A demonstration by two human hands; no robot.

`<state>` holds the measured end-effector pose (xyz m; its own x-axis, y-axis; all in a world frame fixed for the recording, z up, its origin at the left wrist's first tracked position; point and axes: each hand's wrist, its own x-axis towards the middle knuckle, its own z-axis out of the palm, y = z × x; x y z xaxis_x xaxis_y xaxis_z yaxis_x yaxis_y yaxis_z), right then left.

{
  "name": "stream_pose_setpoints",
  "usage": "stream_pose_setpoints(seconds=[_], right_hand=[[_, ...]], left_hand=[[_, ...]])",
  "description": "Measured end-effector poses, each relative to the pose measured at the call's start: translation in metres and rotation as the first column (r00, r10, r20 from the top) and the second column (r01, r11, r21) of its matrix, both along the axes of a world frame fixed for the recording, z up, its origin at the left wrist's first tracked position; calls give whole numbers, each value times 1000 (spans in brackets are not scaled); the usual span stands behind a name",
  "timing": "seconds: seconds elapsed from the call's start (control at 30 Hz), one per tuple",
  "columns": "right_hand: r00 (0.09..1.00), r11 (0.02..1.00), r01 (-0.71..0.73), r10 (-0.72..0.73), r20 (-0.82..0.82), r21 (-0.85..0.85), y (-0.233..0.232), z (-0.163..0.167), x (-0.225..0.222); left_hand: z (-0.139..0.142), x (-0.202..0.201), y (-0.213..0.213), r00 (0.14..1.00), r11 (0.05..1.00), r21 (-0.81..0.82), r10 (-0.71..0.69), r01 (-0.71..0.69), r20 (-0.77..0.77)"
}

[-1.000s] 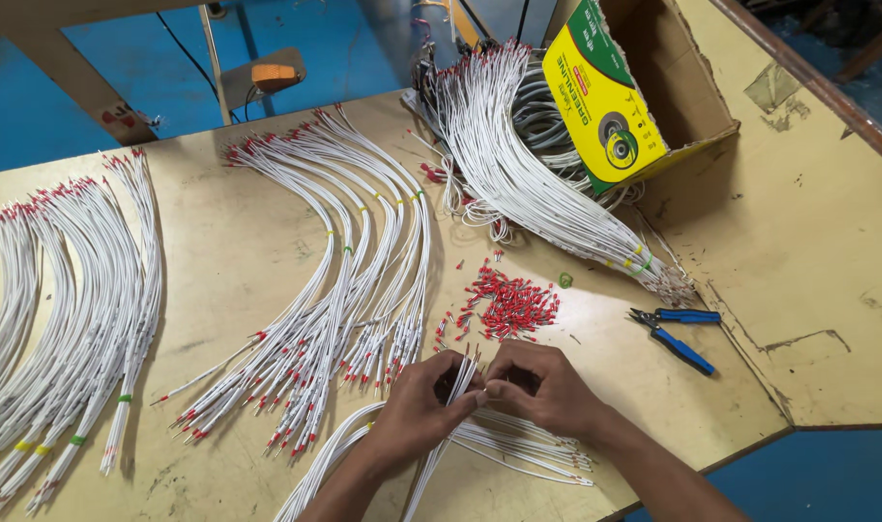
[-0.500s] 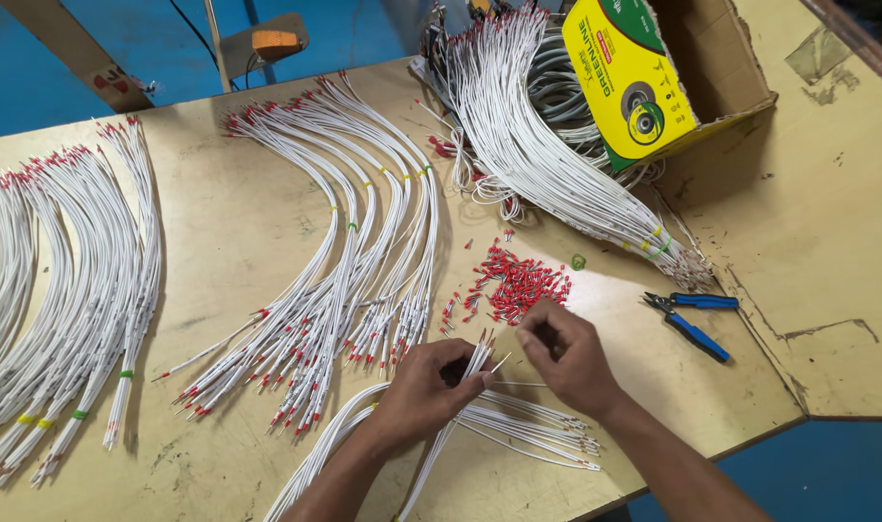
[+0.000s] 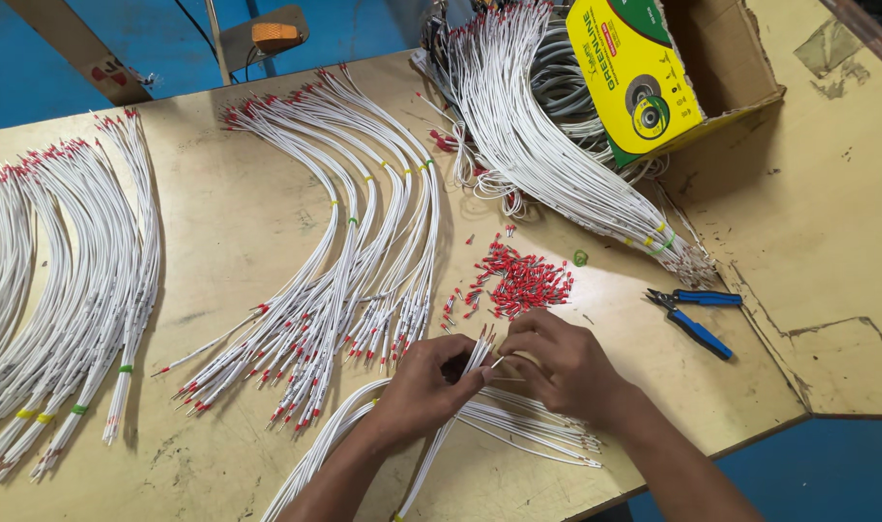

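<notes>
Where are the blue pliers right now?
The blue pliers lie on the table to the right of the red ferrule pile, just beyond the right hand.

Blue-handled pliers [image 3: 700, 314], cardboard box [image 3: 721, 68], finished wire bundles [image 3: 64, 290] on the tabletop [image 3: 827, 242].

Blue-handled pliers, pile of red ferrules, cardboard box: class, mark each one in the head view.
Blue-handled pliers [image 3: 700, 311], head view, on the handles.
Pile of red ferrules [image 3: 524, 280], head view, middle of the heap.
Cardboard box [image 3: 726, 48], head view, on its inner brown wall.
</notes>
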<state>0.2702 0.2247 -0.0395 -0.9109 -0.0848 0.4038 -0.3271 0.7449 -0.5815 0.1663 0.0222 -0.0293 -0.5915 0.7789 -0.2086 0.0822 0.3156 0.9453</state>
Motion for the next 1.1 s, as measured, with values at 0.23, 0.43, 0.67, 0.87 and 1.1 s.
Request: stream_pose_setpoints(seconds=[0.23, 0.43, 0.67, 0.87, 1.1], right_hand=[[983, 986, 9, 22, 181, -165, 17, -32, 3], [991, 968, 130, -123, 43, -213, 15, -21, 4], [995, 994, -60, 52, -82, -96, -1, 2, -3], [989, 970, -58, 88, 120, -236, 12, -16, 0], [949, 941, 102, 5, 316, -323, 17, -36, 2]], left_hand=[[1, 1, 0, 999, 1000, 10, -28, 28, -37], [-1, 1, -1, 1000, 1000, 6, -15, 15, -2], [-3, 1, 0, 1000, 1000, 13, -24, 24, 10], [1, 2, 1, 1000, 1000, 1, -17, 17, 17], [-1, 3, 1, 998, 999, 30, -18, 20, -65]])
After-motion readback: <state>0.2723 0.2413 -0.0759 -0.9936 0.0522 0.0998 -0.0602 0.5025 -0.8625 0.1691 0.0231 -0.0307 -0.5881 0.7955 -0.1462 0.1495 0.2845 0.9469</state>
